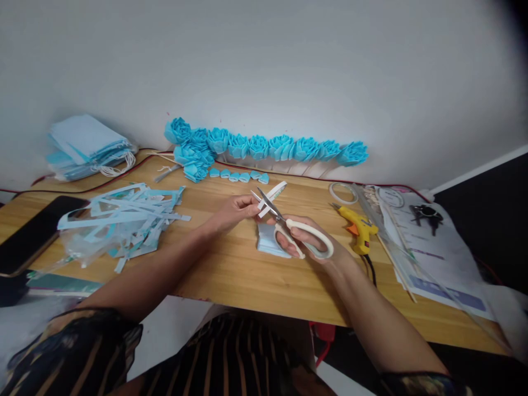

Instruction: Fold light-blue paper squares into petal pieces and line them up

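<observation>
My right hand (315, 242) grips white-handled scissors (289, 225), blades open and pointing up-left. My left hand (235, 212) pinches a narrow white strip (272, 195) that lies between the blades. A small stack of light-blue pieces (267, 245) rests on the wooden table (231, 275) just under my right hand. Behind the hands, a few small blue folded pieces (239, 176) lie in a row. A line of blue paper-like flowers (264, 147) leans against the wall.
A heap of blue and white cut strips (124, 220) lies at left, with a black phone (33, 234) beside it. A stack of blue masks (86, 146) sits far left. A yellow glue gun (358, 226), a tape roll (343, 192) and papers (429, 247) lie at right.
</observation>
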A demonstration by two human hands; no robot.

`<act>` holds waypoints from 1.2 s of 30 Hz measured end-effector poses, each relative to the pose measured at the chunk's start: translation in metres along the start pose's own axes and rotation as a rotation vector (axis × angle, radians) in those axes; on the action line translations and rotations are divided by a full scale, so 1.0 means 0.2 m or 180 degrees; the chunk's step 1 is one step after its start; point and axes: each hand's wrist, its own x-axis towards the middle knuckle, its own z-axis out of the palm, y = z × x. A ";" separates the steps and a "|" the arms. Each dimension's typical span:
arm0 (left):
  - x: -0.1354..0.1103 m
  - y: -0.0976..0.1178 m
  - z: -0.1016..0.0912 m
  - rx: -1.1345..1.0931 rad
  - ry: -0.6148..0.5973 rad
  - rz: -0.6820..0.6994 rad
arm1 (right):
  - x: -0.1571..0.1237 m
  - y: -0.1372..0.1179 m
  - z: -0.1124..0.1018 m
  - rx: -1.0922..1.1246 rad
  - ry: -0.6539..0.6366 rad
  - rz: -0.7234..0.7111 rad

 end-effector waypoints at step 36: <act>0.02 0.02 0.01 -0.0561 0.0630 -0.0084 | 0.00 -0.08 0.07 -0.0582 -0.0338 0.0047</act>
